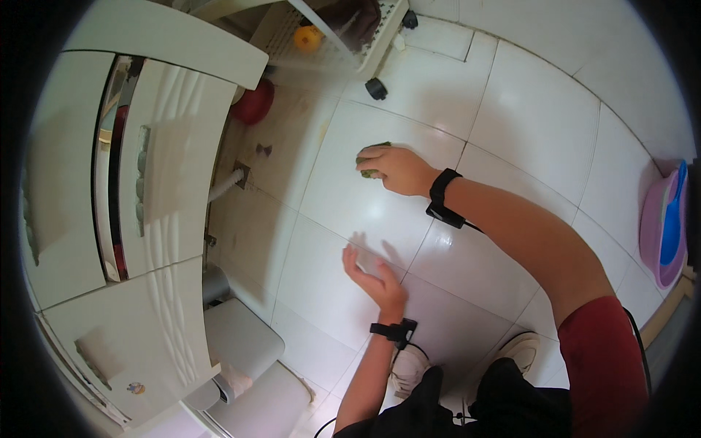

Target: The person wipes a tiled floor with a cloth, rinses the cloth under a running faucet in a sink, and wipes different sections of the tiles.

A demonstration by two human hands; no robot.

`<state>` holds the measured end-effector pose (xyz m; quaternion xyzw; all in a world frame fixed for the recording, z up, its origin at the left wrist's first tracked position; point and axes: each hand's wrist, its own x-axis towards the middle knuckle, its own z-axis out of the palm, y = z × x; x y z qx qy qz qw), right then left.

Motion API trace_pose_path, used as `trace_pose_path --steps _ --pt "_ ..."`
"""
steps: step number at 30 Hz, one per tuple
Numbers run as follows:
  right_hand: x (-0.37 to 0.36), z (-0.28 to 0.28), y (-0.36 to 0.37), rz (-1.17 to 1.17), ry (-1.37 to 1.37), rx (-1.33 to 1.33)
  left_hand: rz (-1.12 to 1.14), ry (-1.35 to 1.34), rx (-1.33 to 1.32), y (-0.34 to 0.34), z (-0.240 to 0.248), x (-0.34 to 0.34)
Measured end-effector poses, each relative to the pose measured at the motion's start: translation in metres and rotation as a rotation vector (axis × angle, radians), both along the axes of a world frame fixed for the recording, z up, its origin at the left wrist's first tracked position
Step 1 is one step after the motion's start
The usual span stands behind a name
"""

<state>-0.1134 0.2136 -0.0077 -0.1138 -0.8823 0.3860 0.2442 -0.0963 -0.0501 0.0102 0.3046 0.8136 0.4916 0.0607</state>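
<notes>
My right hand (pixel 398 169) is closed over a small green scrubbing sponge (pixel 364 172) and presses it against the white tiled floor (pixel 343 197). Much of the sponge is hidden under my fingers. Nearer to me, my left hand (pixel 380 281) hovers over the floor with nothing in it, its fingers apart. Each wrist wears a black strap with a small box on it.
A white cabinet (pixel 171 160) runs along the left, with grey bins (pixel 244 336) beside it. A wheeled rack (pixel 383 44) holding an orange ball-like thing stands at the far side. Purple and blue basins (pixel 657 226) lean at the right wall. My shoes (pixel 411 369) are below.
</notes>
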Motion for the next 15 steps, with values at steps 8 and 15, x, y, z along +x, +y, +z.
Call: trace_pose_path --steps 8,15 --pt "0.059 0.016 -0.009 0.355 -0.140 -0.037 0.143 0.017 -0.080 -0.040 -0.017 -0.042" --pt "0.170 0.019 -0.028 0.561 -0.255 -0.019 0.090 0.044 -0.083 -0.040 -0.017 -0.040"
